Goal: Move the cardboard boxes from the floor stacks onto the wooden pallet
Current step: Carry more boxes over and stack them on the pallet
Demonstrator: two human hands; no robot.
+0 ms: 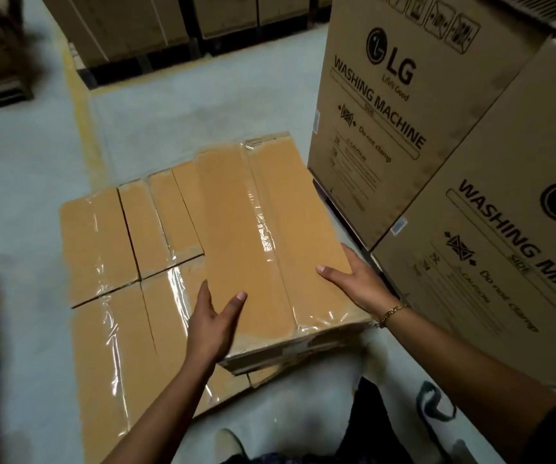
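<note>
Left hand grips the near-left corner of the box, thumb laid over its top face, fingers down its side. Right hand grips the box's right edge likewise, thumb on top; a chain bracelet sits on that wrist.

The box is flat, oblong, plain tan cardboard, with glossy, wrinkled clear tape along its centre seam and ends. It lies over the right part of a layer of similar taped boxes, packed edge to edge. What supports the layer cannot be seen.

Right of the box, just beside it, two tall printed washing-machine cartons form a wall with only a narrow gap. Left of and beyond the box, smooth grey floor lies open, crossed by a worn yellow line. Farther beyond the box, brown stacks stand on dark bases.
</note>
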